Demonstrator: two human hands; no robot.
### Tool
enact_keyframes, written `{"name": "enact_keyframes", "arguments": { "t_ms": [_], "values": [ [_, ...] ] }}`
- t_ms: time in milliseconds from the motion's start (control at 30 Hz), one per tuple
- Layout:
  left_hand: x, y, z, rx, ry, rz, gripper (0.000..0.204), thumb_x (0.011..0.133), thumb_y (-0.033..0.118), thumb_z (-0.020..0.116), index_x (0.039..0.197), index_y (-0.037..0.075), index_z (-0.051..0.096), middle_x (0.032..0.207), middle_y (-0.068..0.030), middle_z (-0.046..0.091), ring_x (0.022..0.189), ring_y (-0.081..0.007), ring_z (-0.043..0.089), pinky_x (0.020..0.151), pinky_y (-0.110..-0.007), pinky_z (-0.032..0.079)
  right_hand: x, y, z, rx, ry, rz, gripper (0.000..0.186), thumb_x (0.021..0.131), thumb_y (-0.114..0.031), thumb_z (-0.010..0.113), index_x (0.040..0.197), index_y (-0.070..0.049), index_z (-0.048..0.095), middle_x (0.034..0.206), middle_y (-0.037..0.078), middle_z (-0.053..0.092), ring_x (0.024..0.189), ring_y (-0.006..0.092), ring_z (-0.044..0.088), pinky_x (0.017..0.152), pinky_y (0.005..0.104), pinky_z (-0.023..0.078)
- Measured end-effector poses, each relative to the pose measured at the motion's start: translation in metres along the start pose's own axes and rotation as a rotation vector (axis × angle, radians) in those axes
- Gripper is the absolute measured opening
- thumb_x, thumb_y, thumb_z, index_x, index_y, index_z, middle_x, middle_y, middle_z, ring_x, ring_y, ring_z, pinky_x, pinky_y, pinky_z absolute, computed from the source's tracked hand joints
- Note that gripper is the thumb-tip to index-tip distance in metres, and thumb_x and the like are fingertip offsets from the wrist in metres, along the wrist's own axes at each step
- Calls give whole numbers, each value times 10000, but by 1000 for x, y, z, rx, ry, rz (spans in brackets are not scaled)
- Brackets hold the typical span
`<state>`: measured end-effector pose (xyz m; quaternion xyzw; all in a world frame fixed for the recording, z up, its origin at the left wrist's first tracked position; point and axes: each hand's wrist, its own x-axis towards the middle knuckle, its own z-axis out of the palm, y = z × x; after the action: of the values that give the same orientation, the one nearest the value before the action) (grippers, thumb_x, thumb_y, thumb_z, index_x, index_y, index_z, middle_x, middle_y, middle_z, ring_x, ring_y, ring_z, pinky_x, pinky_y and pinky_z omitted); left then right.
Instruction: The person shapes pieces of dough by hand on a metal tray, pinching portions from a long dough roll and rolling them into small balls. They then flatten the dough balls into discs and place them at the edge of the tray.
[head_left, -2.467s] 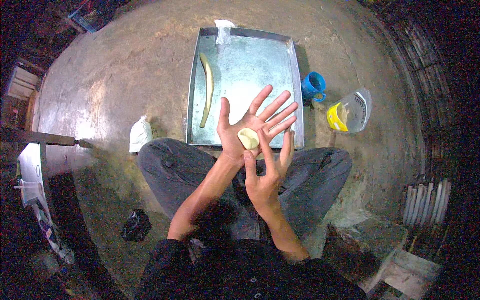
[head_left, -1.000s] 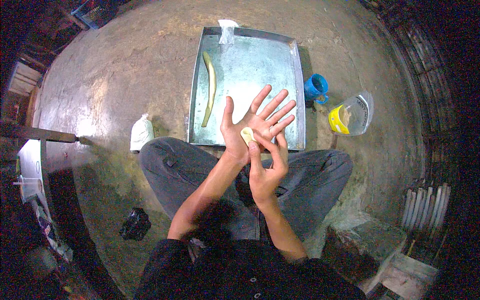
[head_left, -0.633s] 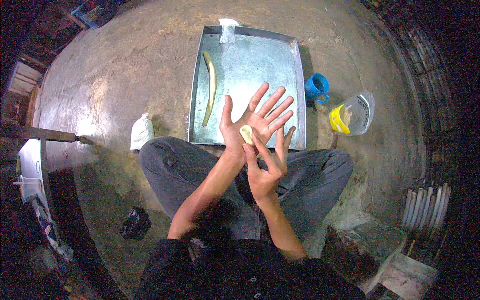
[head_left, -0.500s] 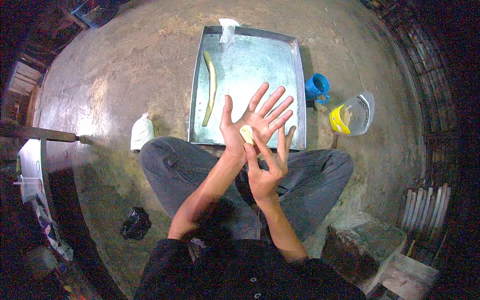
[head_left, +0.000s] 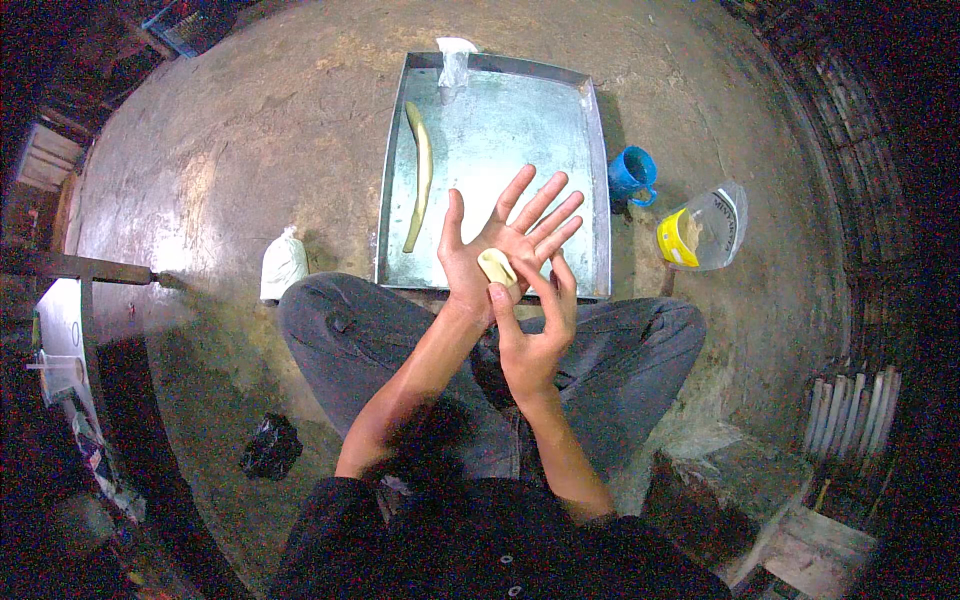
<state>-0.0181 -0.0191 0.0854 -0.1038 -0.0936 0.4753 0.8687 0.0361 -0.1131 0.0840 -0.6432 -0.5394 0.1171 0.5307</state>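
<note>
My left hand [head_left: 470, 266] is held palm up over the near part of a shallow metal tray [head_left: 593, 140], fingers spread wide, with a small pale, folded piece of dough [head_left: 496, 265] lying on the palm. The thumb and forefinger of my right hand [head_left: 532, 338] pinch at that piece from below and right, the other fingers loosely curled. Along the tray's left side lies a long, pale strip [head_left: 420, 165], apparently dough. A white and clear plastic bag [head_left: 454, 62] lies over the tray's far rim.
A blue mug [head_left: 631, 175] and a clear bag with a yellow label [head_left: 700, 225] stand right of the tray. A white bag [head_left: 283, 268] is left. A black bag [head_left: 271, 446] lies lower left, a block [head_left: 725, 480] lower right, a wooden beam [head_left: 80, 268] at left.
The dough piece, rounder and more open earlier, is now narrower and folded. My right thumb and forefinger have closed in on it, and shifted slightly up in the last half second.
</note>
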Motion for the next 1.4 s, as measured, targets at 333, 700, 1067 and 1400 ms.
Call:
{"name": "enact_keyframes", "arguments": {
  "t_ms": [333, 700, 1067, 1400],
  "values": [
    [0, -4, 0, 181, 3, 2, 935, 919, 706, 497, 1556, 57, 280, 1600, -268, 265, 1470, -497, 262, 1212, -615, 256, 11, 13, -8, 60, -26, 104, 194, 947, -103, 695, 1065, 50, 704, 1158, 170, 679, 1128, 258, 631, 997, 369, 456],
    [2, -2, -8, 125, 22, 32, 857, 969, 626, 489, 1549, 32, 278, 1601, -273, 258, 1479, -488, 249, 1213, -608, 264, 9, 7, -2, -24, -10, 6, 167, 931, -103, 708, 1075, -24, 740, 1282, 225, 623, 1235, 384, 581, 1035, 445, 453],
    [3, 1, -9, 92, 17, 69, 828, 984, 605, 480, 1534, 18, 286, 1597, -282, 257, 1483, -489, 232, 1226, -602, 243, 1, 7, -2, -247, -59, -197, 304, 921, -109, 709, 1223, -123, 740, 1475, 289, 483, 1350, 483, 478, 1101, 506, 406],
    [2, 3, -9, 113, 1, 74, 832, 979, 611, 484, 1525, 13, 293, 1592, -292, 261, 1479, -498, 233, 1229, -603, 239, -2, 10, -3, -236, -83, -189, 320, 952, -141, 662, 1266, -116, 716, 1504, 283, 447, 1410, 455, 409, 1151, 519, 332]
  ]
}}
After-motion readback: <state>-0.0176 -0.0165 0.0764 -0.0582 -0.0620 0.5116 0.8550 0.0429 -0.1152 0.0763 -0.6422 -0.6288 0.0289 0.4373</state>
